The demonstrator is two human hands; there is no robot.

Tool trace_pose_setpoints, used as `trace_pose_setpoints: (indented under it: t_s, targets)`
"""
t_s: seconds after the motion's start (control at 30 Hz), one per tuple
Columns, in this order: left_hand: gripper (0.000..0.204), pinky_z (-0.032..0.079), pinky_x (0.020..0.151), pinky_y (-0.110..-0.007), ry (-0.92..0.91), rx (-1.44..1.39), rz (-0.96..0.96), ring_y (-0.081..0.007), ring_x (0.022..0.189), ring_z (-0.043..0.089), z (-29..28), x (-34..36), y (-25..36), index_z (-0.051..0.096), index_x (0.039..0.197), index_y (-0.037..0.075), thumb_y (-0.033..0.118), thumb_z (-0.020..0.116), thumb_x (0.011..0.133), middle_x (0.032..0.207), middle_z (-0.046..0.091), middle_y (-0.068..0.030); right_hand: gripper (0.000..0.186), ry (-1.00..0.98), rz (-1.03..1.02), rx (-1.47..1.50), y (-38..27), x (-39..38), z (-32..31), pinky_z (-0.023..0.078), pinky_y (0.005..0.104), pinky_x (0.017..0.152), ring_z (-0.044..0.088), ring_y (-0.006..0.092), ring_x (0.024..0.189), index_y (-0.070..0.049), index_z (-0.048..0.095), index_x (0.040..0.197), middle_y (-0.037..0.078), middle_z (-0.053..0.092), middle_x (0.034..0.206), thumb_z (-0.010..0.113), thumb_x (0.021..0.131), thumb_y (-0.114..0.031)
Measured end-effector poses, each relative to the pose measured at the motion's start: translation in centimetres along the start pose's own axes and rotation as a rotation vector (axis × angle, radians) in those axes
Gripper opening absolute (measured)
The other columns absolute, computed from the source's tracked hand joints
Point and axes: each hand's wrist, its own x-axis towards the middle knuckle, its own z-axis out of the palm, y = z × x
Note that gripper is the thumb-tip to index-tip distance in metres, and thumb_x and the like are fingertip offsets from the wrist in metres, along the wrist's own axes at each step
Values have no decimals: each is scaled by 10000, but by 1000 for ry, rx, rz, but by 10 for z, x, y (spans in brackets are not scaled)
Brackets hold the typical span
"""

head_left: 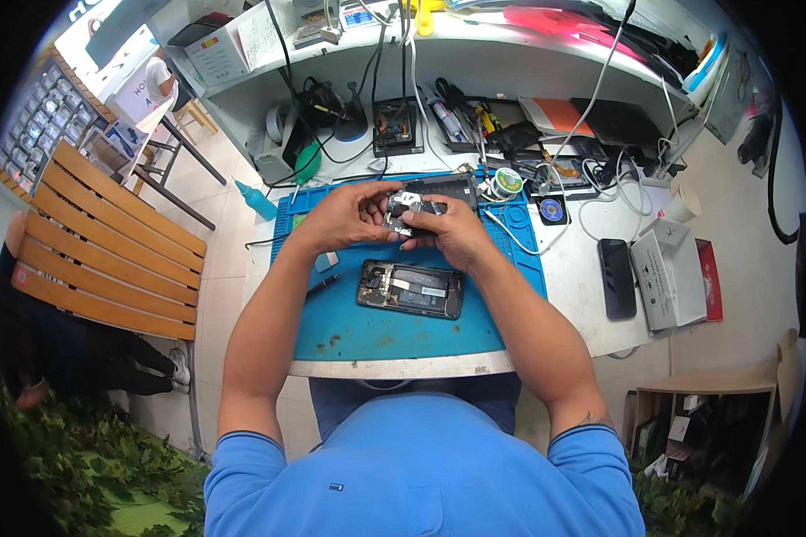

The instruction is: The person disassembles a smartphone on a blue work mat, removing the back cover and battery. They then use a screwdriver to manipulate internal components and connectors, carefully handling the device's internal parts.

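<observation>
My left hand (349,219) and my right hand (452,228) are raised together over the blue repair mat (394,345), both closed on a small metal-and-black phone part (403,211); its fine detail is too small to tell. My right thumb lies over it. Below my hands an opened dark phone (409,289) lies on the mat, its insides showing. A black phone piece (448,186) lies behind my hands. A dark pen-like tool (322,286) rests at the mat's left, partly hidden by my forearm.
Bottles (260,204), a solder spool (506,183), cables and tools crowd the bench's back under a shelf (457,27). A black phone (618,277) and open box (667,273) are at right. At left, a person (152,367) is by a wooden bench (116,242); another person (159,80) is farther back.
</observation>
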Motion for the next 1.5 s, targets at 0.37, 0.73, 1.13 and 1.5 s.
trace_pose_setpoints:
  t_s: [0.37,0.73,1.13,1.5]
  targets:
    - [841,531,779,-246,117,158,80,-90,864,595,7,28,17,604,1527,41,95,971,773,1040,610,7,339,184,-243,-184,-5,23,-6,548,266,510,709,132,713,35,680,1179,76,756,923,841,894,-53]
    - [840,545,760,-262,103,101,87,-83,841,611,2,37,18,594,1519,2,74,963,767,1007,618,1,300,109,-155,-124,-20,16,-11,554,282,491,672,138,667,14,673,1150,70,718,894,812,920,-119]
    - [782,587,830,-232,302,-72,115,-86,926,663,11,3,13,594,1526,16,43,930,821,1143,689,-56,319,24,-162,-130,-14,3,3,657,303,618,785,217,826,66,673,1259,153,776,1058,764,997,-94]
    - [657,592,731,-247,513,0,134,-70,776,683,32,11,7,649,1457,-16,84,897,857,931,765,-59,319,36,-290,-270,-2,1,12,663,305,624,777,191,847,46,674,1304,115,766,1098,735,1027,-101]
